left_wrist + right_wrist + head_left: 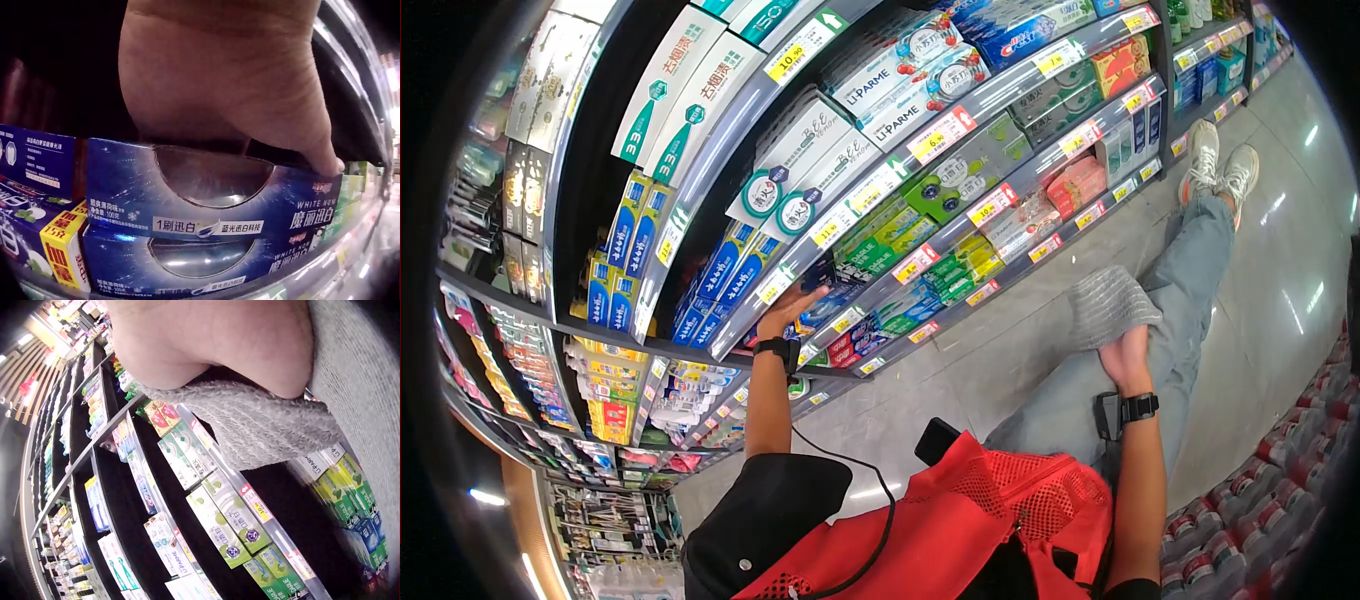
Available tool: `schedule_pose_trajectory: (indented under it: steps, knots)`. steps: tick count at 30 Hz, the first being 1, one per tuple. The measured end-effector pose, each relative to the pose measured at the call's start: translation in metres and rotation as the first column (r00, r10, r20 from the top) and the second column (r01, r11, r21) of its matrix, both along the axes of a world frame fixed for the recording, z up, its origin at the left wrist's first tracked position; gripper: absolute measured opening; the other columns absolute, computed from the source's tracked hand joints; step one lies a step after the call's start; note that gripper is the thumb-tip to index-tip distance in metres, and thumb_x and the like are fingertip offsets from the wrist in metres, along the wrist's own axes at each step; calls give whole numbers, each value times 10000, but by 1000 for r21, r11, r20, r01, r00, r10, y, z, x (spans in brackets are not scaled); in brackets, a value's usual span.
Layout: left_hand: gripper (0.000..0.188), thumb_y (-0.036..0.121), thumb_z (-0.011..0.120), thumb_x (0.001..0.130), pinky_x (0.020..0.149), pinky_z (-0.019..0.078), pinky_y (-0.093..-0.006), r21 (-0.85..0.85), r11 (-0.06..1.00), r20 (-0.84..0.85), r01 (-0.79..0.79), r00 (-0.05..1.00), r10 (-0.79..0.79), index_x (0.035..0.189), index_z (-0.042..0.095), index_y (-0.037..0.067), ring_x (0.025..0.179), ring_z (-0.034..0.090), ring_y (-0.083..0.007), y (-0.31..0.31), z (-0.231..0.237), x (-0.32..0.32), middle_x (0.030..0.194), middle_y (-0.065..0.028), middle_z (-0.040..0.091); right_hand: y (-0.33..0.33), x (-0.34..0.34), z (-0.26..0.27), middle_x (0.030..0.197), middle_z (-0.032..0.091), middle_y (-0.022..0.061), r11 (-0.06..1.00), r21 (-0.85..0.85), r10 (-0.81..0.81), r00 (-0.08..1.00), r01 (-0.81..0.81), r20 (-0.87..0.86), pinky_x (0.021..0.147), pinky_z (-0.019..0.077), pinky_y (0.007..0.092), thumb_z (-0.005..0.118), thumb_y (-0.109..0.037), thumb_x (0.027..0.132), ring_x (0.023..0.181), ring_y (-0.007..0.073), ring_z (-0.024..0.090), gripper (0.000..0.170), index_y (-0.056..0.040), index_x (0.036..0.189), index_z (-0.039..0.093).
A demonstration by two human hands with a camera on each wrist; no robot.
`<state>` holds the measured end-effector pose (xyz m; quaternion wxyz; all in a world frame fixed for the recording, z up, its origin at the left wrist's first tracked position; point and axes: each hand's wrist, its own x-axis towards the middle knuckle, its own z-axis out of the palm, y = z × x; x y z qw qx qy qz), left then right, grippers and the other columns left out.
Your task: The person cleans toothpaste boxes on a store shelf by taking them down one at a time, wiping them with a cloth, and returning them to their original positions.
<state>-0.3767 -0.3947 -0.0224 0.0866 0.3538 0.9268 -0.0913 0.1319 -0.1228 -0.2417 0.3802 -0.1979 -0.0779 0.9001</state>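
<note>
My left hand (784, 314) reaches into a lower shelf at the left. In the left wrist view it lies over a blue toothpaste box (125, 181), its straight thumb along the box's top edge; the other fingers are hidden behind. A second box of the same kind (119, 259) sits directly beneath, both with an oval window and white lettering. My right hand (1127, 362) holds a fuzzy grey cloth (1112, 305) above my thigh. The same cloth (256, 431) hangs below that hand in the right wrist view.
Purple-blue boxes with yellow bands (65, 250) stand left of the blue ones. A shelf rail with price tags (870, 195) runs along the front. Green toothpaste boxes (890, 235) fill the neighbouring spot. Shrink-wrapped bottles (1230, 525) line the floor at lower right.
</note>
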Motion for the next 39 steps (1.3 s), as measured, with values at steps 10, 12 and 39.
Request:
schedule_pose_trajectory:
  steps: [10, 12, 39]
  knots:
    - [1139, 616, 820, 697, 1191, 299, -450, 209, 977, -61, 40, 998, -27, 1554, 310, 66, 1459, 341, -390, 10, -24, 9, 1571, -223, 370, -2, 2, 0, 1354, 597, 43, 1000, 3, -9, 1000, 9, 20, 1042, 456, 391, 424, -410, 1072, 1215, 217, 564, 448, -92, 1362, 547]
    - [1129, 532, 839, 724, 1199, 285, -433, 188, 982, -29, 8, 1000, -3, 1584, 256, 90, 1482, 304, -380, 14, -21, 14, 1596, -219, 331, -1, 2, 2, 1345, 603, 43, 1000, 8, -16, 1000, 16, 20, 1038, 460, 389, 429, -415, 1070, 1210, 214, 567, 448, -93, 1356, 552]
    - [1030, 420, 867, 741, 1152, 347, -463, 259, 863, -300, 433, 886, -354, 1540, 327, 58, 1393, 409, -432, -13, -56, -22, 1511, -267, 432, 1, -4, -21, 1386, 591, 40, 996, 87, -28, 998, 33, -57, 1069, 467, 378, 344, -431, 1094, 1227, 200, 589, 503, -103, 1444, 496]
